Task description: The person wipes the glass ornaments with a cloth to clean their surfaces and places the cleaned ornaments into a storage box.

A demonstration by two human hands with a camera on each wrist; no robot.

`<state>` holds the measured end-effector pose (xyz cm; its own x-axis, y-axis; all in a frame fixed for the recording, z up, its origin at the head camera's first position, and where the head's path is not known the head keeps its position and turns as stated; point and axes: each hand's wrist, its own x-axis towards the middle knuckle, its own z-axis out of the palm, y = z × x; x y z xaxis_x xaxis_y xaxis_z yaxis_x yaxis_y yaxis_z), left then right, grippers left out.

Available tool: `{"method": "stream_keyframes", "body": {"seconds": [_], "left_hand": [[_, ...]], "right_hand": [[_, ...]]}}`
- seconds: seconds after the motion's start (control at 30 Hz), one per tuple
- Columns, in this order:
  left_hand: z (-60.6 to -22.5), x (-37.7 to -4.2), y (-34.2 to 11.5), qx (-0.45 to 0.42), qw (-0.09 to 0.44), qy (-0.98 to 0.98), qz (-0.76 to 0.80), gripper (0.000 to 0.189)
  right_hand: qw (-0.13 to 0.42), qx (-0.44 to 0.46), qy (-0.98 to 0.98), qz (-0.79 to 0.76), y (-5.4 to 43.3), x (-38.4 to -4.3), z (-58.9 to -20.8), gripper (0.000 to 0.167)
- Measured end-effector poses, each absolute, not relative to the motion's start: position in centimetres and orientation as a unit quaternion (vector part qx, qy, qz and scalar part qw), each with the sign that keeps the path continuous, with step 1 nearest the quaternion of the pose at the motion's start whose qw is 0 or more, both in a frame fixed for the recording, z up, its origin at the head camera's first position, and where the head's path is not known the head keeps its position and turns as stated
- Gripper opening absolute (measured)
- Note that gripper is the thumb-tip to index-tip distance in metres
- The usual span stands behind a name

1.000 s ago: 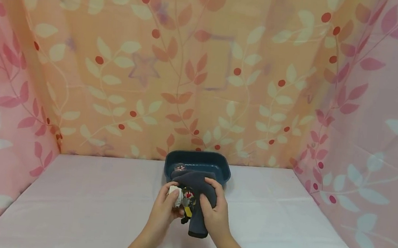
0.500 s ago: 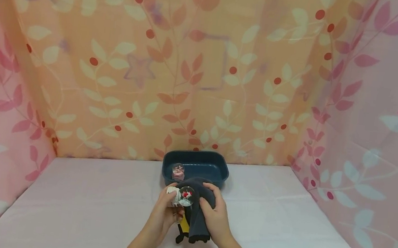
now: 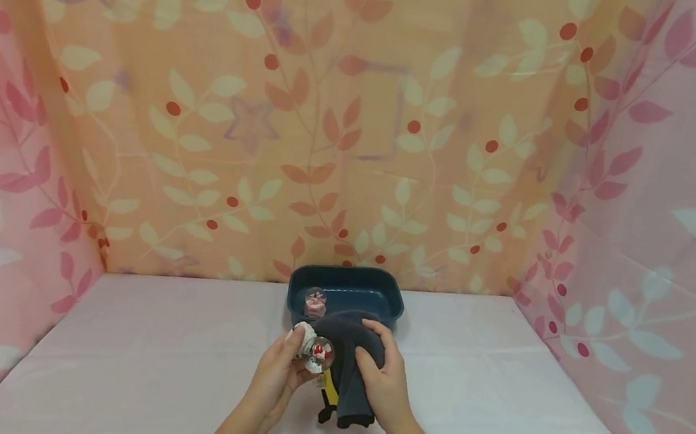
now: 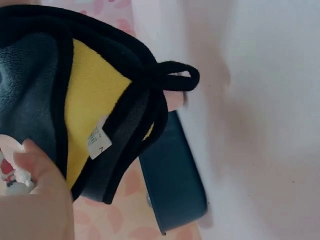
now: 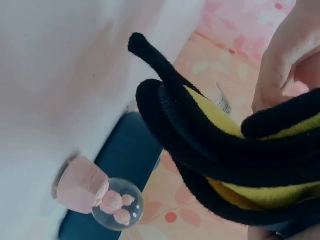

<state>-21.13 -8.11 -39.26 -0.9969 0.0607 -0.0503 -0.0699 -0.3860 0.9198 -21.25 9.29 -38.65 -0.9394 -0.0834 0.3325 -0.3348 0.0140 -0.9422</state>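
My left hand point(image 3: 278, 372) holds a snow globe point(image 3: 316, 355) with a white base, its clear dome tilted down to the right. Inside the dome is a small red-and-white figure. My right hand point(image 3: 387, 373) grips a folded grey towel point(image 3: 359, 381) with black edging and a yellow side, right beside the dome. In the left wrist view the towel point(image 4: 30, 75) shows a black hanging loop point(image 4: 177, 76) and a white label point(image 4: 99, 142). The towel's far folds and some of my right fingers are hidden.
A dark blue bin point(image 3: 372, 294) stands at the back of the white table point(image 3: 180, 355). A pink snow globe point(image 5: 102, 195) stands upright on the table close against the bin. A patterned curtain point(image 3: 205, 124) encloses the back and sides.
My left hand has turned the snow globe dome-downward and drawn it slightly left, off the towel. The towel has sunk a little, uncovering more of the pink snow globe. My right hand keeps its grip.
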Motion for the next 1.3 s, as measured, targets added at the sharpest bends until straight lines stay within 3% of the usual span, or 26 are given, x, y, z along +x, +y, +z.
{"method": "stream_keyframes", "body": {"seconds": [0.2,0.47,0.7,0.87,1.1,1.3], "left_hand": [[-39.0,-20.9,-8.3,-0.055,0.057,0.540,0.838,0.077],[-39.0,-20.3,-8.0,-0.032,0.126,0.526,0.841,0.052],[-38.8,-20.2,-7.7,-0.017,0.134,0.508,0.850,0.054],[-38.8,-19.9,-7.7,0.004,0.131,0.510,0.850,0.044],[-38.8,-19.7,-7.7,0.003,0.140,0.514,0.846,0.051],[-38.8,-19.8,-7.9,-0.011,0.149,0.517,0.843,0.062]], "right_hand": [[0.119,0.141,-0.706,0.684,9.6,-21.8,-38.6,0.038],[0.178,0.175,-0.709,0.660,9.3,-21.9,-38.8,0.039],[0.313,0.302,-0.730,0.527,8.7,-21.8,-39.3,0.047],[0.358,0.398,-0.738,0.411,8.1,-21.8,-39.8,0.054],[0.355,0.353,-0.752,0.429,7.7,-22.4,-40.2,0.050],[0.260,0.292,-0.765,0.512,7.7,-22.6,-39.7,0.042]]}}
